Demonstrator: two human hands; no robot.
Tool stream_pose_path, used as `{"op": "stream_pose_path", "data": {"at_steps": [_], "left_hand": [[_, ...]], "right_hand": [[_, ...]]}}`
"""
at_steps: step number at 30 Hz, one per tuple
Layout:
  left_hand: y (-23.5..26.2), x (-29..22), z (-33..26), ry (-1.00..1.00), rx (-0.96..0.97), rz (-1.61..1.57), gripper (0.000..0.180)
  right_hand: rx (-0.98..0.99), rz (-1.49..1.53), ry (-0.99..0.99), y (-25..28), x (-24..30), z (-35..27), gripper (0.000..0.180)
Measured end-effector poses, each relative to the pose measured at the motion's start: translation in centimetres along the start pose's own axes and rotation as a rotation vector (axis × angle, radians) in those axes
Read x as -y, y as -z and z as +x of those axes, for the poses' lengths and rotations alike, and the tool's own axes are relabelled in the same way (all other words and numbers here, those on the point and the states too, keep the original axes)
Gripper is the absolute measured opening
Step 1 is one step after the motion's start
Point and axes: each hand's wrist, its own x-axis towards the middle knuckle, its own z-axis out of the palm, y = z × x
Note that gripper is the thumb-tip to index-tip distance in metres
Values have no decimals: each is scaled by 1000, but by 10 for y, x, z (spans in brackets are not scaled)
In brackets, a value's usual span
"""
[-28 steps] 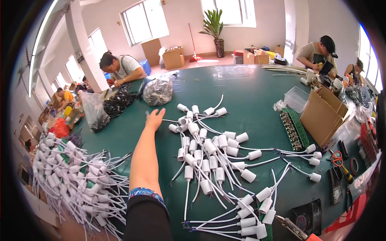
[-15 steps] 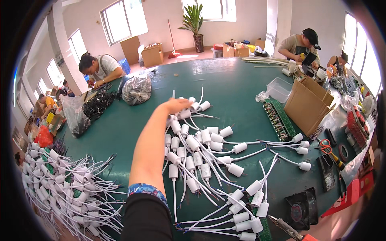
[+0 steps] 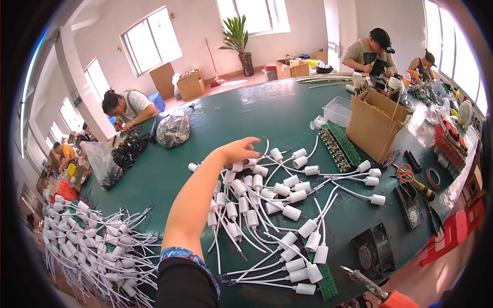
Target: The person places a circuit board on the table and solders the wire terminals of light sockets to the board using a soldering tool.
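Observation:
My left hand point(image 3: 239, 151) reaches over the far end of a loose pile of white lamp holders with cables point(image 3: 251, 218). Its fingers are apart, pointing right, and nothing shows between them. Just under the hand, a few holders are partly hidden by it. To its right lie a holder point(image 3: 277, 155) and another point(image 3: 300, 162), their cables curving away. One holder point(image 3: 193, 167) shows left of my forearm. Nearer me, more holders point(image 3: 295, 265) lie in a row over a green circuit board strip point(image 3: 326, 282). My right hand is out of sight.
A big heap of corded holders point(image 3: 97, 246) fills the left edge. At right are a soldering iron point(image 3: 364, 282), a black fan point(image 3: 374, 251), orange-handled scissors point(image 3: 405, 173), a circuit board panel point(image 3: 339, 146) and a cardboard box point(image 3: 377, 123). Co-workers sit across the green table point(image 3: 267, 110).
My left hand has come up off the holders, its fingers now spread. Several holders at the far end lie more spread out to the right. The whole view has shifted and tilted.

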Motion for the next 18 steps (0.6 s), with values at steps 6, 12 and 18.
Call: {"op": "stream_pose_path", "data": {"at_steps": [6, 12, 18], "left_hand": [[-17, -6, -17, 96, 49, 20, 63], [-28, -37, -34, 84, 31, 640, 64], [-22, -40, -62, -7, -326, 606, 44]], "right_hand": [[-37, 112, -85, 5, -8, -7, 52], [-79, 240, -75, 7, -18, -14, 51], [25, 245, 31, 19, -34, -25, 53]]}}
